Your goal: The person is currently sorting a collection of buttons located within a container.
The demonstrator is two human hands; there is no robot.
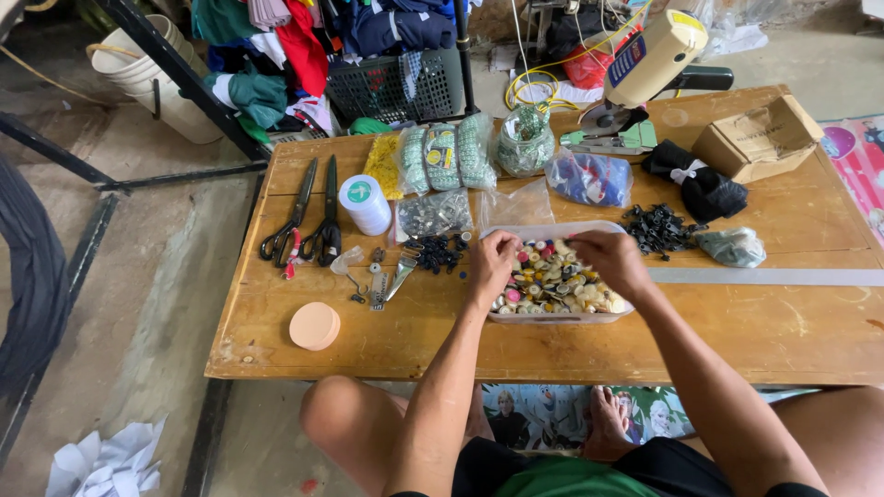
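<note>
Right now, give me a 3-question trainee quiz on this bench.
1. True or false: both hands are in the clear tray of mixed buttons.
2. What lies nearest the table's front-left corner?
A. the round peach-coloured lid
B. the cardboard box
C. the white thread spool
3. How many scissors lie left of that spool?

Key:
1. True: left hand and right hand both reach into it.
2. A
3. Two, side by side.
</note>
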